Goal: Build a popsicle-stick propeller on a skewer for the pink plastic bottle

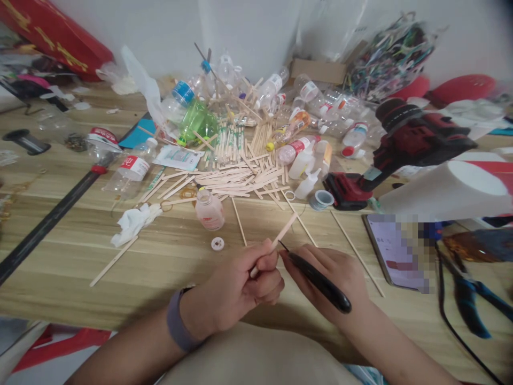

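In the lower middle of the frame, above the wooden table (172,289), held in the left hand (244,280): one flat wooden stick (286,228), slanted up to the right, with its upper end free. Pinched there between thumb and bent forefinger, with the other fingers folded in toward the palm. Around the left wrist, a greyish band (176,321). Just to the right, closed on a black-handled tool (320,280), the right hand (334,270), seen from its back, with fingers partly hidden. At the upper end of the handle, a thin dark tip, directed to the upper left and very near to the stick; impossible to tell if touching. Above the left hand, near the centre, a small bottle (209,211) standing upright without cap, and below it on the table, a white cap (217,244). Farther up, in the middle of the frame, a wide pile of wooden sticks (240,182), and behind it, many plastic bottles, among them a green bottle (198,122). At left, a crumpled white tissue (134,222) and a long dark bar (56,214). At right, a phone (393,251), a red and black power tool (420,149), and, near the edge, pliers (468,305).
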Demonstrator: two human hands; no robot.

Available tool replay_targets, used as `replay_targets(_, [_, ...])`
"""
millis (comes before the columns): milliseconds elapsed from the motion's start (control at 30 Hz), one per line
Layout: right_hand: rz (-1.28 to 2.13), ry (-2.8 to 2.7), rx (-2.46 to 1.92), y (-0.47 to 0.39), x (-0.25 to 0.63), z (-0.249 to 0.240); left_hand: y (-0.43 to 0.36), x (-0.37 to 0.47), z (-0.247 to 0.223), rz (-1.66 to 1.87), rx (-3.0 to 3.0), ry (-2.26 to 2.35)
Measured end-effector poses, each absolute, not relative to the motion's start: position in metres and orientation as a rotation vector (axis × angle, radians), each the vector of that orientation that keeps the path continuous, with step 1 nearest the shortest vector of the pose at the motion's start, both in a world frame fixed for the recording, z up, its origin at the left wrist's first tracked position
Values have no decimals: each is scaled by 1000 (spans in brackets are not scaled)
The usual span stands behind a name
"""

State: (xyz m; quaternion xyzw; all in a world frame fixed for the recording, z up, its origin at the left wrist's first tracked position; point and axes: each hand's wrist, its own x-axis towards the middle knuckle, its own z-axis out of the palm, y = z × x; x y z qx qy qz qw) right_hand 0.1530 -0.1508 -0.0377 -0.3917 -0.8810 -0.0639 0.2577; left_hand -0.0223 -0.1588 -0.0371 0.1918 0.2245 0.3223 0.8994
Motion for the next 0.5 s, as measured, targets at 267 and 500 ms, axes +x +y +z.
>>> replay_targets(267, [703, -2145, -1129, -150, 151, -29, -166, -27, -31, 748, 1100, 877])
replay_targets(500, [1085, -2033, -1191, -146, 158, -22, -172, -27, -31, 797, 1419, 1134])
